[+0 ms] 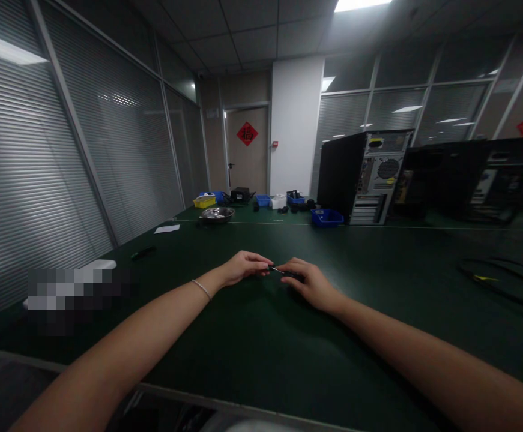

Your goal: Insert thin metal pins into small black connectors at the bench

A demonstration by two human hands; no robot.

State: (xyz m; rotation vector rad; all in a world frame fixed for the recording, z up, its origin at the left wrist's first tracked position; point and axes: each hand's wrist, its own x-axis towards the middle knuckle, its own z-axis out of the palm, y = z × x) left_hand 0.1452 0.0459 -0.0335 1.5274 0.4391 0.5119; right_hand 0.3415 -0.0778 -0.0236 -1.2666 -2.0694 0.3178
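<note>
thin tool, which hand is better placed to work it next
Likely the right: the right hand holds the thin tool by its dark end; the left hand pinches a small dark piece.

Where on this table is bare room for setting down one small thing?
The table looks bare between the right hand and the cable, also between the left hand and the bowl. Its far side is crowded, from bowl to nearest blue bin and tower.

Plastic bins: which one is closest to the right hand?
The blue bin at the foot of the nearest computer tower; the other blue bins and the yellow one sit farther left.
</note>
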